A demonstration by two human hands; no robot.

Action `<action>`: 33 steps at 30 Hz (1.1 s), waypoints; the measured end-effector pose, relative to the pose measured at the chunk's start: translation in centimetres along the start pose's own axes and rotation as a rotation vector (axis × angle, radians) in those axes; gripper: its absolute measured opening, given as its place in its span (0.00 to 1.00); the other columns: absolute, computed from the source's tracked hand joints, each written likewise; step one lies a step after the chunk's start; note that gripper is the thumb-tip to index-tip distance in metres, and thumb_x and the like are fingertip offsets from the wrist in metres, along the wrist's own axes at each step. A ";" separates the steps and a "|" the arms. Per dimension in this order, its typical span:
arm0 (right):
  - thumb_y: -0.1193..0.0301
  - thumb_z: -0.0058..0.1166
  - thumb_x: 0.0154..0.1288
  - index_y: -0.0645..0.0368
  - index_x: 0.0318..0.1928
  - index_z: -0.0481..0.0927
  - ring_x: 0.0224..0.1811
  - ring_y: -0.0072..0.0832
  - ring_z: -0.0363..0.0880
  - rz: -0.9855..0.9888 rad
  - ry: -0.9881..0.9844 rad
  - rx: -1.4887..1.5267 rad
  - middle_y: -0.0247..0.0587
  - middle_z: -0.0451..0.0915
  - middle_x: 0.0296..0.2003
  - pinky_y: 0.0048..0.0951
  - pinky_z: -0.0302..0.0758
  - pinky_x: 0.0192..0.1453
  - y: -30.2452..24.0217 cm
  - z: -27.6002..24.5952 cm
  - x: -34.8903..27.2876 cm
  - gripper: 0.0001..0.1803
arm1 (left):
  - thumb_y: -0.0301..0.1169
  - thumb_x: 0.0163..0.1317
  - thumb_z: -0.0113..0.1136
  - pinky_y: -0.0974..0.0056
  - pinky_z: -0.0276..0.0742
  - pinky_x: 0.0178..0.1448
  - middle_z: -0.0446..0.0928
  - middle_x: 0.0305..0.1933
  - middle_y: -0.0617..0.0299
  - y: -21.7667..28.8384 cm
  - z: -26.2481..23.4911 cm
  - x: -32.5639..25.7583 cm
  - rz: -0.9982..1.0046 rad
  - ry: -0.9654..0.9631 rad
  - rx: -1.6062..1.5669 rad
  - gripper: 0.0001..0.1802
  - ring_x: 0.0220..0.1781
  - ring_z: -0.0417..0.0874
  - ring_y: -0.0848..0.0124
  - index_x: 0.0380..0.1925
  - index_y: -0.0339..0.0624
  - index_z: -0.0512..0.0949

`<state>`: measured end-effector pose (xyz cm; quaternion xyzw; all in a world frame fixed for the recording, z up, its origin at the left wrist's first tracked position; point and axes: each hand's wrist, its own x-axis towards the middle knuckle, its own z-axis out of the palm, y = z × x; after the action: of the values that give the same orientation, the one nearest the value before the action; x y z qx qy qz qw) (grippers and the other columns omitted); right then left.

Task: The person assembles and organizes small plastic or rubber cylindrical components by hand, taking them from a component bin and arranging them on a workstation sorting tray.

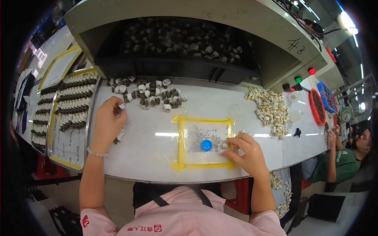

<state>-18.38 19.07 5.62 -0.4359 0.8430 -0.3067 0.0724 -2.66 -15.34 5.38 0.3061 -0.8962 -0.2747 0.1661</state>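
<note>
My left hand is closed, its thumb and fingers pinching a small dark-and-white piece at the left of the table. Another such piece shows beside the palm; whether it is held or lies on the table I cannot tell. A pile of dark-and-white pieces lies beyond that hand. My right hand pinches a small whitish piece over the right side of a yellow-taped rectangle. Inside the tape, left of those fingertips, sits a round blue cup or cap among grey smudges.
Trays with rows of pieces stand at the left. A black bin full of pieces sits inside a metal housing at the back. Cream-coloured pieces are heaped at right, with red baskets beyond. Another person sits far right.
</note>
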 end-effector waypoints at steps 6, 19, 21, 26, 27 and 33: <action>0.74 0.65 0.46 0.60 0.37 0.81 0.35 0.37 0.75 -0.190 0.034 -0.034 0.39 0.78 0.32 0.33 0.74 0.40 0.7 -0.2 0.7 0.14 | 0.20 0.61 0.52 0.68 0.78 0.42 0.78 0.40 0.52 4.1 1.9 -6.0 -0.221 -0.481 -1.407 0.12 0.36 0.81 0.68 0.45 0.34 0.71; 0.75 0.63 0.47 0.60 0.37 0.81 0.33 0.35 0.75 -0.246 0.049 -0.088 0.39 0.78 0.31 0.34 0.73 0.37 0.2 1.0 1.5 0.13 | 0.20 0.61 0.51 0.66 0.76 0.51 0.77 0.45 0.51 5.8 6.2 -10.5 -0.511 -0.580 -1.799 0.14 0.43 0.79 0.67 0.48 0.36 0.72; 0.74 0.64 0.47 0.59 0.37 0.81 0.33 0.34 0.75 -0.247 -0.020 0.013 0.37 0.78 0.31 0.34 0.73 0.37 -0.8 0.9 1.8 0.13 | 0.19 0.60 0.52 0.65 0.76 0.51 0.77 0.46 0.51 5.6 6.5 -10.6 -0.477 -0.588 -1.809 0.15 0.42 0.80 0.68 0.48 0.36 0.72; 0.73 0.64 0.46 0.58 0.34 0.81 0.32 0.33 0.75 -0.346 -0.039 -0.045 0.36 0.77 0.30 0.33 0.73 0.36 -1.5 1.7 3.0 0.11 | 0.13 0.55 0.56 0.65 0.78 0.49 0.77 0.46 0.53 5.8 6.8 -10.8 -0.430 -0.581 -1.709 0.17 0.42 0.80 0.67 0.46 0.34 0.72; 0.73 0.63 0.46 0.58 0.33 0.81 0.32 0.32 0.75 -0.360 -0.053 -0.086 0.35 0.77 0.29 0.33 0.73 0.36 -1.7 1.7 3.1 0.11 | 0.13 0.55 0.56 0.65 0.78 0.49 0.77 0.46 0.53 6.0 6.8 -10.7 -0.430 -0.583 -1.713 0.17 0.42 0.80 0.67 0.46 0.34 0.72; 0.73 0.61 0.46 0.58 0.30 0.80 0.33 0.32 0.75 -0.368 -0.141 -0.252 0.35 0.75 0.27 0.32 0.73 0.37 -2.9 1.2 3.4 0.08 | 0.09 0.51 0.57 0.64 0.78 0.54 0.77 0.45 0.53 6.3 7.4 -11.3 -0.390 -0.511 -1.605 0.20 0.44 0.81 0.66 0.45 0.33 0.72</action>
<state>-17.97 14.65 6.80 -0.6083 0.7738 -0.1756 0.0190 -0.47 -1.07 1.79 0.1734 -0.3725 -0.9086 0.0754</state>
